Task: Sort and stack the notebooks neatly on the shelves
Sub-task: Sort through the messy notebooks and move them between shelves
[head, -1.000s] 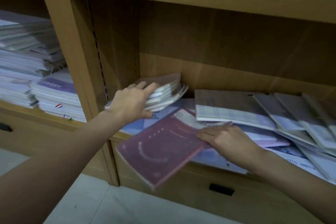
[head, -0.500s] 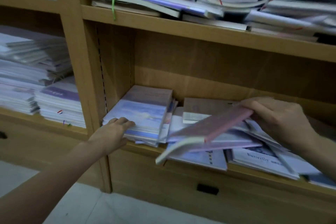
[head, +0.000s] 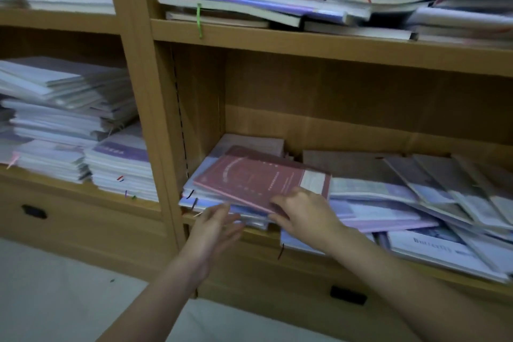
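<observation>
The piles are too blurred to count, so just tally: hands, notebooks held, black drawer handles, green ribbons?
Hands: 2, left hand, right hand
Notebooks held: 1, red notebook, in the right hand
Black drawer handles: 2
Green ribbons: 1
Total: 6

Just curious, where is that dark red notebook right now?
The dark red notebook lies atop the left-hand stack on the lower middle shelf, right hand on its near corner.

wooden shelf (head: pixel 319 251), notebook stack (head: pixel 222 203), strewn notebooks (head: pixel 416 203)
</observation>
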`<control>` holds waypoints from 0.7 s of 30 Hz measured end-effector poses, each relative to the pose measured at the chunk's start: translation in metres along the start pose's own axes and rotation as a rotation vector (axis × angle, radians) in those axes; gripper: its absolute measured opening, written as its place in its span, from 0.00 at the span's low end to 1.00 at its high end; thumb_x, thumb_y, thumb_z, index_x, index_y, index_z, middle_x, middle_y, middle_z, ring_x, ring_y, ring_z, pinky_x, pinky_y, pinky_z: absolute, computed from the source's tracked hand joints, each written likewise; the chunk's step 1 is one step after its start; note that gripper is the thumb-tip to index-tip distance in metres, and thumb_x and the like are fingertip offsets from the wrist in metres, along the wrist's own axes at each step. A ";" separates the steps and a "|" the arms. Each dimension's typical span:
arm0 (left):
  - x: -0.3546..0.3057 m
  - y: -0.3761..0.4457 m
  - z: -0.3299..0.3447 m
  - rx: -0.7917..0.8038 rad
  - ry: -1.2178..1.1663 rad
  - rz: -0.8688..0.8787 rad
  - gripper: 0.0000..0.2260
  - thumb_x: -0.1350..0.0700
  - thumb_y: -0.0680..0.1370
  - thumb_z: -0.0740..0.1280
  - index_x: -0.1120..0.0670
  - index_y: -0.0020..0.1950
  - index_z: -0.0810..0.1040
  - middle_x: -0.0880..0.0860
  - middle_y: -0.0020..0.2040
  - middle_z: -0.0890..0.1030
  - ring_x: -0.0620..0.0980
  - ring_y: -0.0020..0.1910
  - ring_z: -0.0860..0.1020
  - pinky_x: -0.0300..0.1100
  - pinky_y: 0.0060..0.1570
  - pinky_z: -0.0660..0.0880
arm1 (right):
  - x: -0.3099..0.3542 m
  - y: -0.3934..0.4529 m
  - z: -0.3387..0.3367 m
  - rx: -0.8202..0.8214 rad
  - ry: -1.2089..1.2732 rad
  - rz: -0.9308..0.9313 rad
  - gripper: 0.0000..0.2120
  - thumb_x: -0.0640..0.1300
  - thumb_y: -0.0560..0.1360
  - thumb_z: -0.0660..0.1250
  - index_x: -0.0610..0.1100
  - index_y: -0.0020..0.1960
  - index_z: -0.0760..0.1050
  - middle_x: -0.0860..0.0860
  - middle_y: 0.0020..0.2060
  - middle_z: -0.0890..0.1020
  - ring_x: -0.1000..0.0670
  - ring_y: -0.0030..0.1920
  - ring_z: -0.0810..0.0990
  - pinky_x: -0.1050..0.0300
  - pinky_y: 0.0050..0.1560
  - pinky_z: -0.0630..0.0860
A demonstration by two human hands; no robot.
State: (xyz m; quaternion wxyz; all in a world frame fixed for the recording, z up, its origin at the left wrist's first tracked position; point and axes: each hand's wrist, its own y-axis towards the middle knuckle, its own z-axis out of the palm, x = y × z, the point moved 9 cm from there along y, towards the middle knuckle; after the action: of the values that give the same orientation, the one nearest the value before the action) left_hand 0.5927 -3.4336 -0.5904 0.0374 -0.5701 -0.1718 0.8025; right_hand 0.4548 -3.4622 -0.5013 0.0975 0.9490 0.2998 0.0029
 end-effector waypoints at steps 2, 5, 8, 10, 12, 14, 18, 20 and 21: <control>-0.007 0.003 0.004 -0.034 -0.093 -0.005 0.12 0.56 0.80 0.61 0.60 0.61 0.69 0.61 0.53 0.81 0.54 0.49 0.81 0.47 0.52 0.76 | -0.008 -0.001 0.001 0.052 0.223 -0.038 0.14 0.51 0.79 0.60 0.46 0.57 0.78 0.48 0.51 0.81 0.48 0.56 0.74 0.52 0.55 0.71; -0.011 -0.001 0.019 -0.045 -0.124 -0.035 0.21 0.60 0.79 0.63 0.57 0.70 0.61 0.62 0.47 0.81 0.54 0.45 0.82 0.46 0.48 0.76 | -0.057 -0.019 0.020 0.191 0.302 0.078 0.21 0.59 0.75 0.63 0.53 0.66 0.71 0.51 0.68 0.70 0.49 0.70 0.62 0.53 0.71 0.56; -0.008 -0.016 0.045 0.064 -0.080 -0.035 0.36 0.59 0.77 0.66 0.45 0.76 0.47 0.60 0.47 0.82 0.54 0.47 0.82 0.46 0.48 0.77 | -0.095 -0.045 0.042 0.309 0.613 0.280 0.41 0.70 0.61 0.66 0.61 0.71 0.61 0.55 0.76 0.51 0.51 0.76 0.49 0.46 0.74 0.52; -0.008 -0.020 0.054 0.082 -0.044 0.000 0.40 0.59 0.77 0.66 0.42 0.76 0.41 0.59 0.50 0.82 0.53 0.50 0.82 0.46 0.54 0.76 | -0.097 -0.046 0.043 0.236 0.737 0.315 0.41 0.68 0.60 0.69 0.58 0.70 0.65 0.53 0.76 0.52 0.51 0.76 0.51 0.49 0.74 0.56; -0.021 -0.020 0.058 0.080 -0.011 0.066 0.39 0.61 0.77 0.64 0.43 0.76 0.39 0.57 0.50 0.82 0.52 0.51 0.81 0.47 0.58 0.74 | -0.091 -0.039 0.035 0.093 0.778 0.340 0.29 0.56 0.69 0.71 0.51 0.68 0.70 0.50 0.75 0.57 0.51 0.75 0.54 0.56 0.72 0.59; -0.042 -0.009 0.056 0.062 0.008 0.135 0.37 0.62 0.78 0.62 0.45 0.76 0.40 0.57 0.53 0.81 0.50 0.49 0.81 0.46 0.59 0.72 | -0.078 -0.033 0.024 -0.026 0.847 0.322 0.20 0.47 0.75 0.67 0.47 0.66 0.72 0.48 0.73 0.63 0.53 0.73 0.60 0.60 0.69 0.63; -0.081 0.018 0.012 -0.178 -0.101 0.287 0.31 0.61 0.80 0.60 0.54 0.77 0.47 0.62 0.64 0.74 0.51 0.55 0.77 0.44 0.59 0.71 | -0.060 -0.029 0.023 0.020 0.913 0.237 0.16 0.43 0.77 0.65 0.43 0.65 0.74 0.52 0.68 0.70 0.54 0.67 0.71 0.68 0.60 0.70; -0.092 0.010 -0.002 -0.274 0.255 0.436 0.29 0.56 0.78 0.63 0.55 0.76 0.55 0.53 0.63 0.75 0.49 0.60 0.74 0.44 0.62 0.69 | -0.078 -0.032 0.024 0.003 0.810 0.285 0.13 0.40 0.77 0.65 0.42 0.61 0.78 0.50 0.65 0.75 0.53 0.64 0.73 0.70 0.56 0.70; -0.096 0.002 0.000 -0.290 0.481 0.521 0.26 0.56 0.78 0.63 0.55 0.75 0.59 0.49 0.62 0.74 0.46 0.61 0.72 0.43 0.63 0.68 | -0.091 -0.036 0.024 -0.023 0.751 0.325 0.12 0.38 0.77 0.65 0.43 0.59 0.79 0.50 0.64 0.76 0.53 0.63 0.74 0.69 0.55 0.68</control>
State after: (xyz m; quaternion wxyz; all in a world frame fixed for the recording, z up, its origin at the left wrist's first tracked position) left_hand 0.6266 -3.4604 -0.5044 -0.2095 -0.7660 -0.1193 0.5959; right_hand 0.3612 -3.4901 -0.5271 -0.0098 0.9158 0.1608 0.3679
